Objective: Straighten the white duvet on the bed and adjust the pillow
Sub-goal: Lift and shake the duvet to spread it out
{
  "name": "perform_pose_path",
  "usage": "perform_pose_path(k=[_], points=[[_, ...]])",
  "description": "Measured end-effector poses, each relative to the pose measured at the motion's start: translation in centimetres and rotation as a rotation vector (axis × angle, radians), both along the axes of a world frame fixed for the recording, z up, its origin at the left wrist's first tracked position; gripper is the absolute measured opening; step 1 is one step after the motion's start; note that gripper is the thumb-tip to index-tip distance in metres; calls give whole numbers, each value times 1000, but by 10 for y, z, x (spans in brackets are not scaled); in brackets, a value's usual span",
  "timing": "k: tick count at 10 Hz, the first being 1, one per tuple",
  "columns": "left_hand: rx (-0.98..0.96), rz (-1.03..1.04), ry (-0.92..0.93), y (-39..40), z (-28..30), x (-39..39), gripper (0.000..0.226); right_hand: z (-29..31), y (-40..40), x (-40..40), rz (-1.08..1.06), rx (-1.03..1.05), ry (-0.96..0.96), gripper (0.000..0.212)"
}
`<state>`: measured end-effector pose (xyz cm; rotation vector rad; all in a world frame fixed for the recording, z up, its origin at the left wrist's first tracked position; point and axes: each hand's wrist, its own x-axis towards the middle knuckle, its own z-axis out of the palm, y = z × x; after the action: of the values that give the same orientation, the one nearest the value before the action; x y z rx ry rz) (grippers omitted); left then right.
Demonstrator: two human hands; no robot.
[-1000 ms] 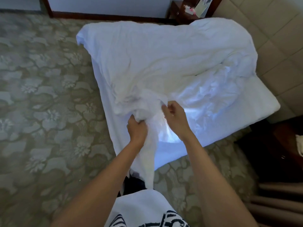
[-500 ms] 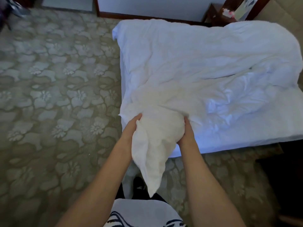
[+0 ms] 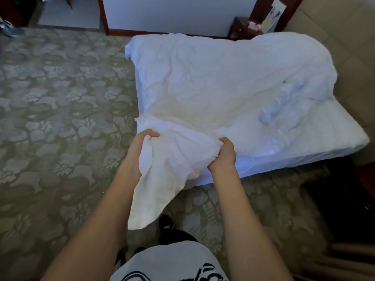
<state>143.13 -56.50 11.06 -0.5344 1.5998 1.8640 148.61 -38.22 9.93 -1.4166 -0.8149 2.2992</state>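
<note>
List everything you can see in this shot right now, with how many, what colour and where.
duvet: one, white, rumpled across the bed, near corner bunched and hanging off the foot
bed: one, white sheet, centre right
carpet: one, grey-green floral, covering the floor
nightstand: one, dark wood, behind the bed at top right
wall: white with dark wood trim, top centre
padded panel: beige, right of the bed
shoe: one, black, on the carpet below the hanging corner
shirt: white with black print, bottom centre
left hand: grips the duvet corner
right hand: grips the duvet corner
</note>
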Motion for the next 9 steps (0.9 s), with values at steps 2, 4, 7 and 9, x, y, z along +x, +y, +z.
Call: perform_pose_path(k=[2,4,7,9], points=[[-365,32,-148,-61,-27,30,40,20,-88,47,-55,137,-170,11],[-122,-9,-160,-99,-39,40,16,-30,-101,63,-29,25,-143,59],[-128,-29,-243,-90,-89,61,11,-48,-60,84,276,380,-299,21],[-698,-212,21,-53,-112,58,10,-72,1,103,768,751,-573,26]])
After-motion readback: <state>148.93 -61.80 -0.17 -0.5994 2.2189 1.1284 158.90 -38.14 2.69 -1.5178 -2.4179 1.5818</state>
